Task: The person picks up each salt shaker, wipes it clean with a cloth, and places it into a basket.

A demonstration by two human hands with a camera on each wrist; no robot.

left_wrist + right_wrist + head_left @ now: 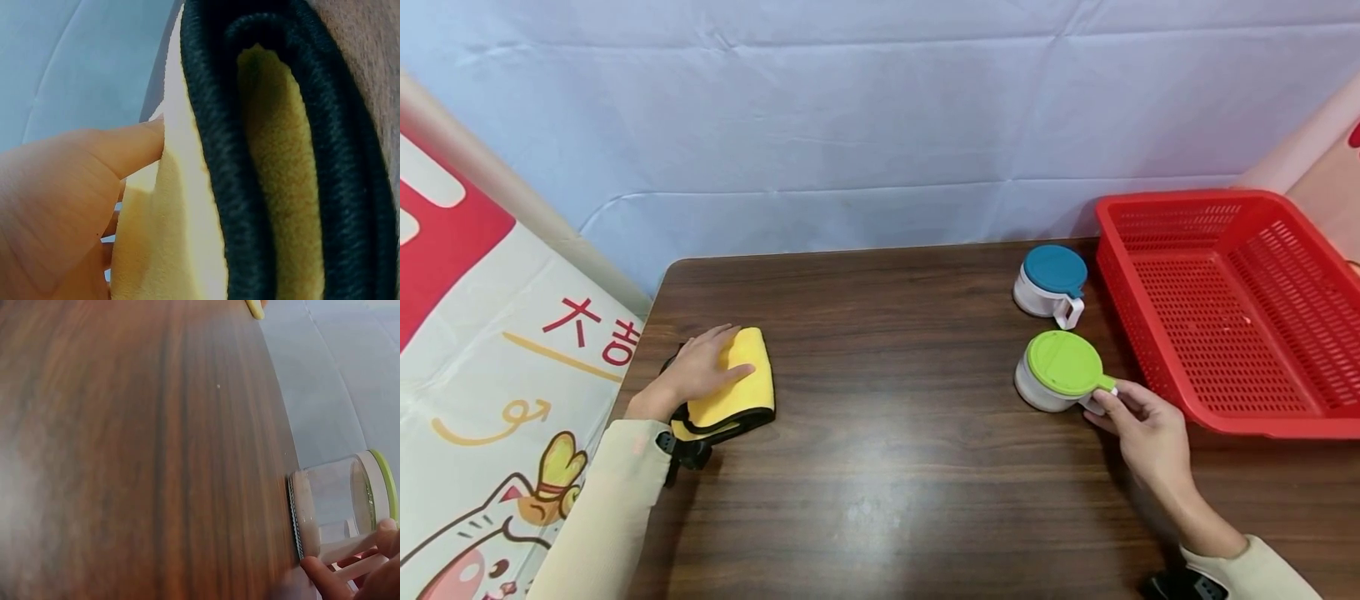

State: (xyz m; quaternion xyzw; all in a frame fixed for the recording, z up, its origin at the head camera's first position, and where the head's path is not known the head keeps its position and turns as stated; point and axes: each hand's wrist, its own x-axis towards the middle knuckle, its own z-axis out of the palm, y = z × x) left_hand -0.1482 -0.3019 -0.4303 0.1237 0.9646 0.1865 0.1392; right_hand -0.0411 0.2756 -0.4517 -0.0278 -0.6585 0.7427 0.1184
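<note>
My left hand [707,367] rests on a folded yellow cloth [752,367] with black edging, at the left of the table. The left wrist view shows the thumb against the cloth's upper face [181,206] and black-trimmed folds beside it. At the right, my right hand [1153,433] grips the handle of a seasoning jar with a green lid [1063,362]. Its body [331,494] looks see-through in the right wrist view, with fingers around the white handle. Behind it stands a second seasoning jar [1051,279], blue-lidded, its white handle facing the front right.
A red plastic basket [1150,333] with perforated walls stands right of the jars, close to my right hand. The brown wooden table [880,400] runs between the cloth and the jars. Pale blue fabric [850,125] hangs behind; a printed sheet [497,375] lies at the left.
</note>
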